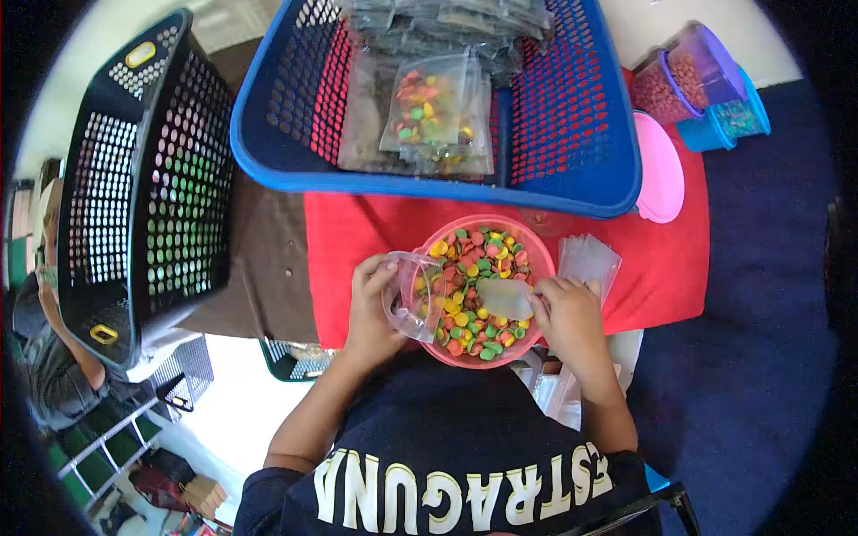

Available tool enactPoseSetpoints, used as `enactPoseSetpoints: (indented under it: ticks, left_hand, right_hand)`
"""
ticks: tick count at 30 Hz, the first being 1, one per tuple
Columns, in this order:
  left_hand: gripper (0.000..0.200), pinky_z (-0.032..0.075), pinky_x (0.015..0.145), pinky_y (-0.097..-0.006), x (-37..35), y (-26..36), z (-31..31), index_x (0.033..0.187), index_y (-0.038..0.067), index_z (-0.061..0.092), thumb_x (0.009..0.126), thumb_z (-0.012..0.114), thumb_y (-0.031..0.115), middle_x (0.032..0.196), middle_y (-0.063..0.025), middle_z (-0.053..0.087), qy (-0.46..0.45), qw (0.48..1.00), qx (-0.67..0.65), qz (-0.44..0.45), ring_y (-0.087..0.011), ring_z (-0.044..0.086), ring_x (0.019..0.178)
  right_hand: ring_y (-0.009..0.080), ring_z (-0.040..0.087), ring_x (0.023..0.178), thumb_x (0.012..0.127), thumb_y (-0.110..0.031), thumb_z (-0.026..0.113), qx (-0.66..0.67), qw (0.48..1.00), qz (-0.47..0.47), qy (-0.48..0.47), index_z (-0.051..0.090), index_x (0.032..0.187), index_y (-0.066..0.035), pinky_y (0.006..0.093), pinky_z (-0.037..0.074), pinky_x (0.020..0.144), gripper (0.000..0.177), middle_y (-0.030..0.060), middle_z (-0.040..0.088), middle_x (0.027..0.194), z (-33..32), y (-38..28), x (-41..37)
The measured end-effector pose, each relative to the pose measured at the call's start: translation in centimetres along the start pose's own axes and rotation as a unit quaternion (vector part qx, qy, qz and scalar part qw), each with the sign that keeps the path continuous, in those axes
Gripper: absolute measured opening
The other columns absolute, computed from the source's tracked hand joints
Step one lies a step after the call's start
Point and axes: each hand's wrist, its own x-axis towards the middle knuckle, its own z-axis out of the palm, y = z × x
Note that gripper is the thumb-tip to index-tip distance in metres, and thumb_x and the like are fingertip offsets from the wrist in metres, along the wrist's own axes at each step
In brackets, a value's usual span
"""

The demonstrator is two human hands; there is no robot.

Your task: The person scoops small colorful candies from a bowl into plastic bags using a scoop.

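Observation:
A pink bowl (532, 234) in front of me is full of small round candy-like pieces (474, 259) in red, yellow, green and brown. At its left rim my left hand (371, 304) grips a clear plastic bag (411, 299), whose mouth gapes over the pieces. My right hand (570, 314), at the right rim, has its fingers closed on a small translucent scoop (505, 299) lying over the pieces. Beside that hand lies a stack of flat clear bags (590, 261).
A blue basket (438, 183) behind the bowl holds filled bags (431, 103). A pink lid (660, 170) and tubs with purple (684, 76) and blue (728, 121) rims stand right. A black basket (183, 179) stands left, near another person (58, 366). Red cloth (357, 232) covers the table.

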Motion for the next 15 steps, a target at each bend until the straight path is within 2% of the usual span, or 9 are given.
enactPoseSetpoints:
  ticks: [4,6,10,12,15]
  left_hand:
    - [0.090,0.050,0.104,-0.0444,1.3,-0.1,-0.8,0.142,0.009,0.039,0.069,0.092,0.008,0.138,-0.0199,0.038,-0.031,0.999,0.041,0.012,-0.0362,0.050,0.128]
    - [0.087,0.046,0.102,-0.0526,2.0,1.1,-1.2,0.140,0.010,0.041,0.069,0.090,0.013,0.135,-0.0261,0.047,-0.047,0.998,0.045,-0.006,-0.0452,0.051,0.123]
    - [0.087,0.042,0.104,-0.0542,3.5,1.4,-2.0,0.140,0.009,0.043,0.067,0.090,0.017,0.135,-0.0223,0.050,-0.046,0.995,0.081,0.020,-0.0433,0.050,0.126]
    - [0.088,0.043,0.104,-0.0541,4.2,1.4,-2.5,0.141,0.010,0.044,0.066,0.090,0.018,0.136,-0.0217,0.050,-0.040,0.995,0.087,0.029,-0.0432,0.050,0.125]
    - [0.089,0.043,0.103,-0.0541,3.9,0.7,-3.0,0.141,0.011,0.044,0.065,0.091,0.019,0.136,-0.0208,0.050,-0.043,0.994,0.099,0.024,-0.0428,0.051,0.124]
  right_hand:
    - [0.0256,0.064,0.087,0.090,-0.024,0.070,0.003,0.999,0.040,0.033,0.068,0.093,-0.012,0.0440,0.037,0.080,0.013,0.0053,0.068,0.084,0.3,-0.8,-1.2]
    - [0.0264,0.063,0.089,0.089,-0.024,0.071,0.045,0.996,0.079,0.011,0.067,0.093,-0.011,0.0451,0.037,0.081,0.014,0.0056,0.067,0.086,-0.2,-1.7,-1.6]
    - [0.0277,0.061,0.091,0.087,-0.025,0.073,0.028,0.996,0.067,0.057,0.067,0.093,-0.011,0.0456,0.037,0.082,0.016,0.0067,0.066,0.089,-0.5,-2.0,-2.3]
    - [0.0289,0.060,0.093,0.085,-0.025,0.074,-0.008,0.995,0.094,0.035,0.066,0.093,-0.010,0.0461,0.036,0.084,0.018,0.0080,0.066,0.090,-1.0,-2.1,-2.3]
    - [0.0307,0.060,0.094,0.085,-0.024,0.073,-0.012,0.995,0.088,0.050,0.066,0.094,-0.009,0.0472,0.037,0.085,0.019,0.0100,0.066,0.091,-0.7,-2.2,-2.3]
